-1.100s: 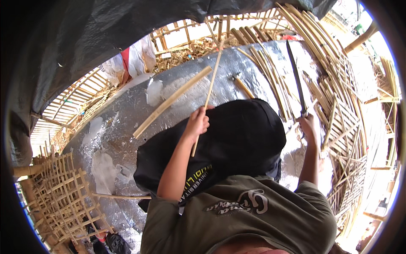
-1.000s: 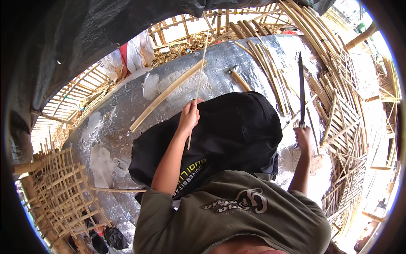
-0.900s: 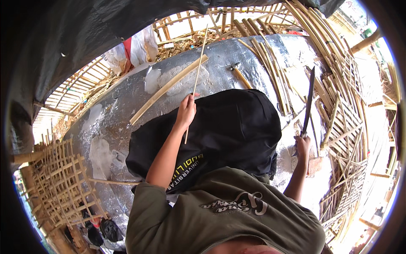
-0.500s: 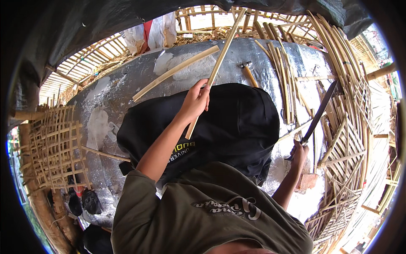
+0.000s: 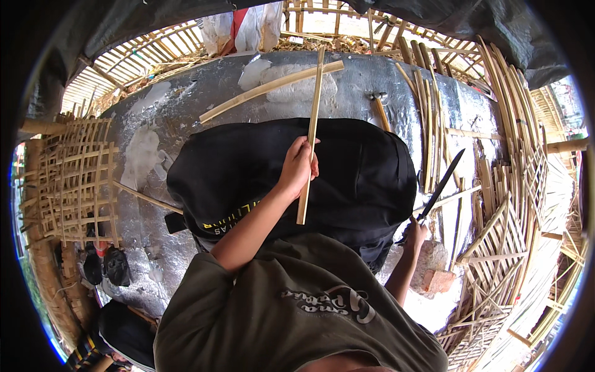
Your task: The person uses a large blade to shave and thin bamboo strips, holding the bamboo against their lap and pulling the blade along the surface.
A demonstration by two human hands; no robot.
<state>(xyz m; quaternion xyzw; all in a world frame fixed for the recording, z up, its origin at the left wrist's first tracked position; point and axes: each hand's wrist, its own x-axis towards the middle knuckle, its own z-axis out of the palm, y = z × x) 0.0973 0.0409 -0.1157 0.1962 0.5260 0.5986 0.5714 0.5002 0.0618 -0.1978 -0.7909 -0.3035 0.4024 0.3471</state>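
Note:
My left hand [image 5: 299, 166] is closed around a split bamboo strip [image 5: 317, 99], held nearly upright in the picture above the black cloth [image 5: 347, 167] over my lap. Low on the right, my right hand [image 5: 416, 233] grips the handle of a long dark-bladed machete [image 5: 444, 184], whose tip points away and to the right. The blade stays apart from the strip. Beyond the cloth lies another, wider bamboo strip [image 5: 266, 90], slanting across the silver sheet. A hammer [image 5: 380, 111] with a wooden handle rests right of it.
The silver sheet [image 5: 139, 155] covers the ground. Several bamboo strips [image 5: 427, 136] lie at the right, near woven bamboo panels [image 5: 496, 235]. A bamboo lattice [image 5: 77, 180] stands at the left. A reddish block [image 5: 438, 281] sits by my right forearm. Another person's dark headwear [image 5: 127, 332] shows lower left.
The bamboo strip in my left hand has swung more upright and come nearer to me. My right hand has drawn the machete closer and lower. The view has shifted slightly.

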